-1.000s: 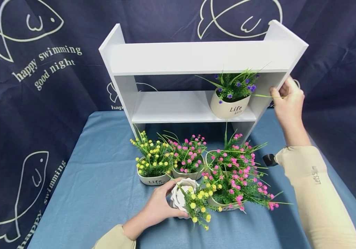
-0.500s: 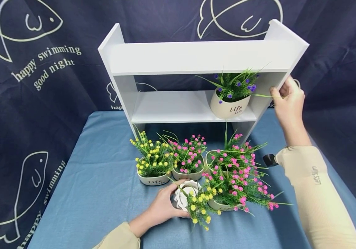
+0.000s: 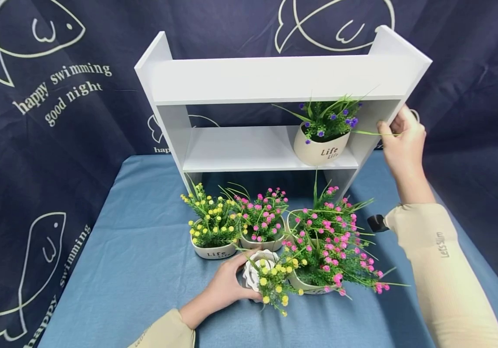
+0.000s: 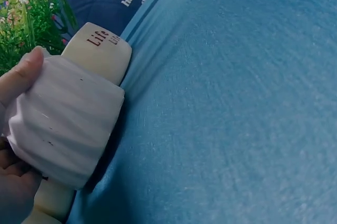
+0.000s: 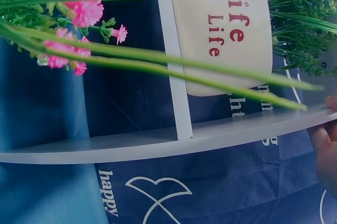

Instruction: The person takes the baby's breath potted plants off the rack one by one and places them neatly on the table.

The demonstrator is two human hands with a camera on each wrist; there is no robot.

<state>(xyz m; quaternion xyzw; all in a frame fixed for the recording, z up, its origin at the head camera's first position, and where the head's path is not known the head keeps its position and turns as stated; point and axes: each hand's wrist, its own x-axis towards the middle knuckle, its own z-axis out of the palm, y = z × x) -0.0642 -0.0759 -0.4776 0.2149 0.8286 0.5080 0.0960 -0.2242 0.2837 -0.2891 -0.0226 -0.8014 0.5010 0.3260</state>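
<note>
My left hand (image 3: 225,287) grips a white ruffled flowerpot (image 3: 252,274), thumb on one side and fingers on the other. Yellow artificial flowers (image 3: 278,282) lean out of it to the right. In the left wrist view the flowerpot (image 4: 68,113) is close to the blue cloth; its base is partly in shadow, so contact is unclear. My right hand (image 3: 405,150) holds the right side panel of a white two-tier shelf (image 3: 275,79), thumb on the front edge, other fingers partly hidden behind. A cream "Life" pot (image 3: 323,150) with purple flowers stands on the middle board's right end.
Several cream pots stand before the shelf: a yellow-flowered pot (image 3: 215,252) at left, a pink-flowered pot (image 3: 263,244) in the middle, and a larger pink-flowered clump (image 3: 331,241) at right. Blue cloth (image 3: 144,251) covers the table; a dark printed curtain (image 3: 101,29) hangs behind.
The left hand shifts the white flowerpot slightly right, then a little back left, and the yellow flowers move with it. The right hand keeps its hold on the shelf panel.
</note>
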